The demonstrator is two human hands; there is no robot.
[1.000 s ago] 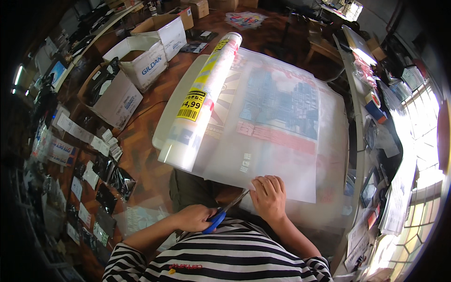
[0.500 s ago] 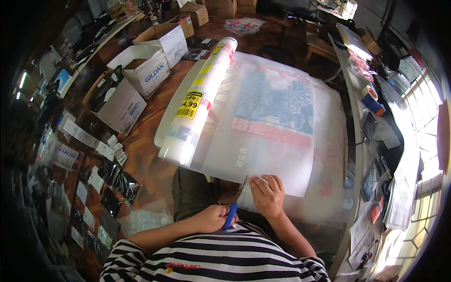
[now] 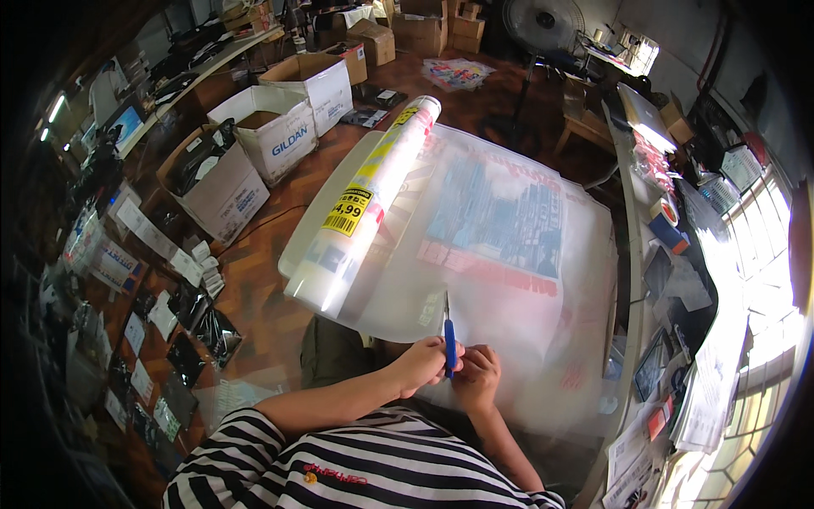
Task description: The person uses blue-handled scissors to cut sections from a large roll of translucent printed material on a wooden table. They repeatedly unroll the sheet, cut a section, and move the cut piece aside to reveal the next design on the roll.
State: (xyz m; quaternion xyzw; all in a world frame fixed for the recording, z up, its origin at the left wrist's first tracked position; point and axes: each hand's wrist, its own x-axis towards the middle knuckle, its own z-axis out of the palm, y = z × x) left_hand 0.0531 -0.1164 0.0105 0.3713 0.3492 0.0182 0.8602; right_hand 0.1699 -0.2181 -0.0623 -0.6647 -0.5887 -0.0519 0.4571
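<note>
My left hand point(image 3: 421, 367) is closed round the blue handles of a pair of scissors point(image 3: 449, 343). Their blades point away from me, over the near edge of a translucent printed film sheet point(image 3: 517, 314). Just right of the scissors, my right hand point(image 3: 477, 377) is closed at that near edge, its fingertips pinching the film. A blue cityscape with red lettering shows on the sheet. On its left side lies a thick roll of clear film point(image 3: 339, 254) with a yellow label, slanting away from me. Whether the blades are apart cannot be made out.
Beneath the film is a stack of translucent sheets point(image 3: 593, 246). Open cartons point(image 3: 275, 140) stand on the wooden floor at the left, near several black plastic packets point(image 3: 186, 356). A cluttered bench point(image 3: 634, 280) with a tape roll point(image 3: 668, 214) runs along the right. A standing fan point(image 3: 543, 25) is at the back.
My left hand has brought the scissors up and right from near my body to the film's edge. My right hand has drawn nearer to me, its fingers more bunched. The view has tilted up.
</note>
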